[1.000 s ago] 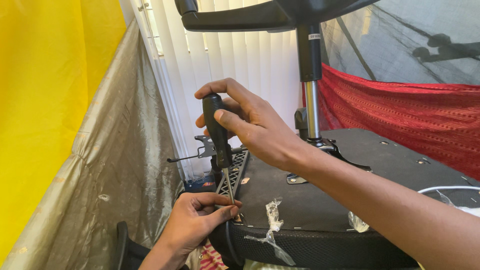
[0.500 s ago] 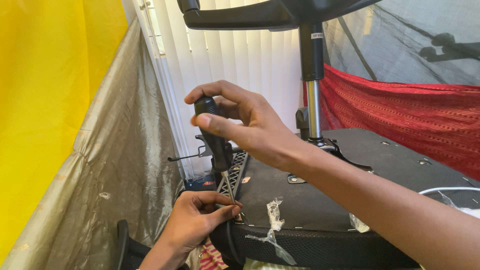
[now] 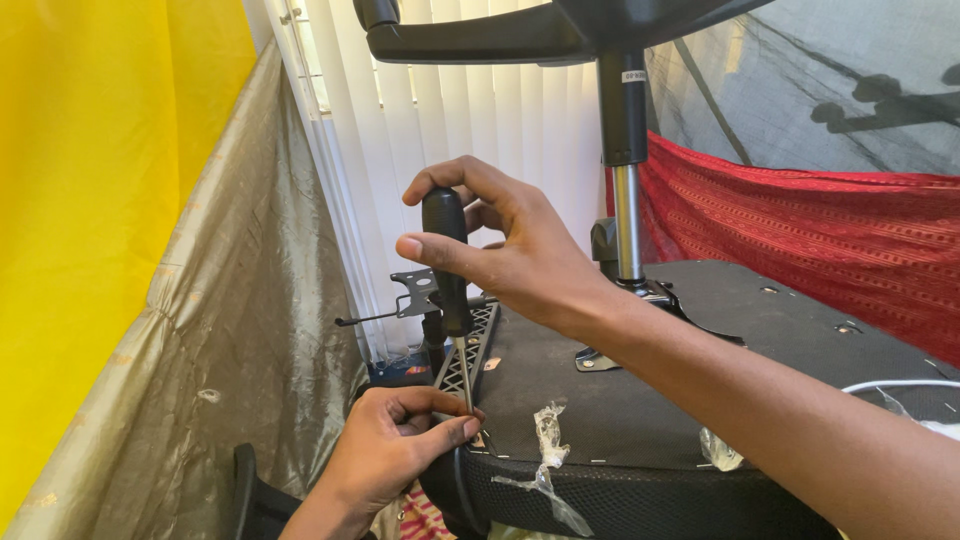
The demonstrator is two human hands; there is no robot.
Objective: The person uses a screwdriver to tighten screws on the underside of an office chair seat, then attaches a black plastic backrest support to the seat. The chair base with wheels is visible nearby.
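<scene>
Right hand point(image 3: 520, 255) clamps screwdriver point(image 3: 450, 280) — upright, tip down; left hand point(image 3: 395, 450) pinches shaft base.

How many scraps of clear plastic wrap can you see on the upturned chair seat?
2: one plastic scrap on the front edge near the left hand, another plastic scrap further right under the right forearm. More may be hidden.

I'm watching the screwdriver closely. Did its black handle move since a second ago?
Barely. The black handle in the right hand stays left of the chair's steel post, upright over the seat edge.
</scene>
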